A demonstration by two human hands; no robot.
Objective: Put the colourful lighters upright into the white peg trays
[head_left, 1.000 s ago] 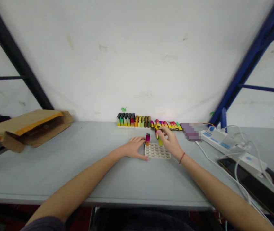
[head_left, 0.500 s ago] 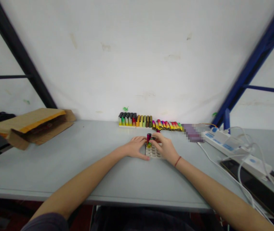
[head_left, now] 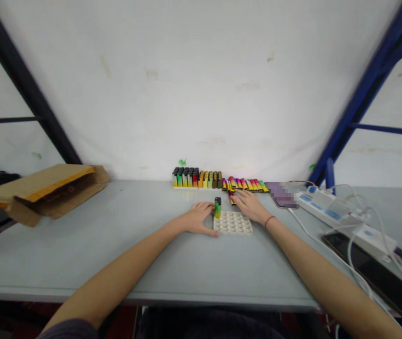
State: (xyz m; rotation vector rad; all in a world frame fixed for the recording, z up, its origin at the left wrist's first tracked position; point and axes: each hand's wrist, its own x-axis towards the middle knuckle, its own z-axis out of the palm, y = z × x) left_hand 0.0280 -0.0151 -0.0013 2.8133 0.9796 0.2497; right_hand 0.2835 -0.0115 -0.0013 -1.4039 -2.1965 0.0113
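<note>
Lighters (head_left: 217,207) stand one behind the other at the tray's (head_left: 236,230) far-left corner; right hand (head_left: 250,205) back at the loose ones

Thumb and fingertips of the right hand are at a red-and-yellow lighter (head_left: 232,198) lying just beyond the tray's far edge; whether they pinch it or only touch it, I cannot tell. The left hand (head_left: 198,219) is spread, thumb well apart from fingers, along the tray's left edge, the thumb at its near-left corner.

Half a second ago the right hand was over the tray with a yellow-green lighter (head_left: 217,212). That lighter now stands by itself in front of the one placed first, so two places in the left column appear filled. The left hand and the tray have hardly shifted.

The front lighter is upright, yellow at the base, green above, dark at the top. It hides most of its neighbour, of which little shows but a dark reddish top. The tray is white and lies flat on the worktop (head_left: 172,263), well back from the near edge, with rows of round cups.

Along the worktop's far edge stand black-topped lighters (head_left: 185,178) in a white holder, then an orange-to-olive group (head_left: 210,179), then loose lighters (head_left: 246,183) lying side by side. Toward the right edge are a white power strip (head_left: 328,212) and a dark phone (head_left: 366,263); toward the far-left corner, an open brown package (head_left: 52,188).
</note>
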